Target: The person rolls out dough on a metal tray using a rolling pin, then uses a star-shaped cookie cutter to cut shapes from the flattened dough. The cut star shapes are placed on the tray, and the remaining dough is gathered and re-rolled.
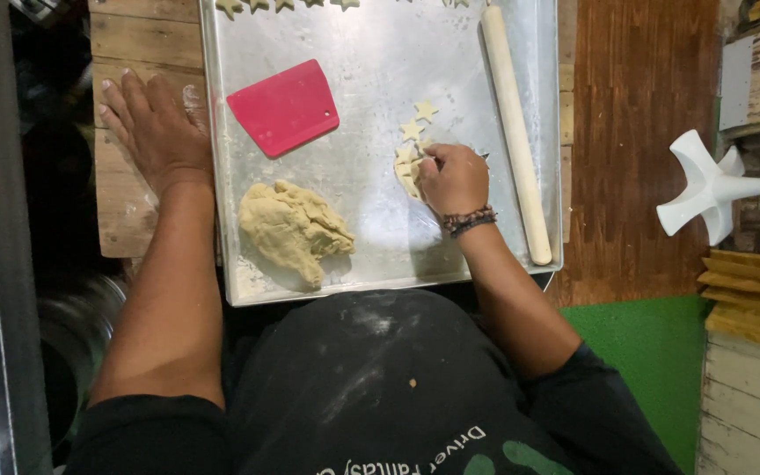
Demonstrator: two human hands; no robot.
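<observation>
Your right hand (456,179) is bunched over a small rolled patch of dough (406,172) near the middle of the metal baking tray (380,53), fingers closed around something small pressed into it. It looks like a cutter, but your knuckles hide it, so what exactly you grip cannot be told. Two cut dough stars (418,120) lie just beyond the patch, and a row of finished stars (285,4) sits along the tray's far edge.

The likely trouble is crowding. The patch is small and already cut at its far side, so a press placed too near an earlier cut would probably give a star with a missing point. Lifting a thin star with pinched fingers could also stretch or tear it. The wooden rolling pin (515,132) lies loose just right of your wrist; a backward sweep of the forearm could set it rolling.

Your left hand (153,127) lies flat and open, palm down, holding nothing, on the wooden table (129,211) just beside the tray's left rim. The right wrist, with its beaded bracelet (468,220), is bent downward. The red plastic scraper (285,107) and the large dough lump (294,229) lie untouched between your arms.
</observation>
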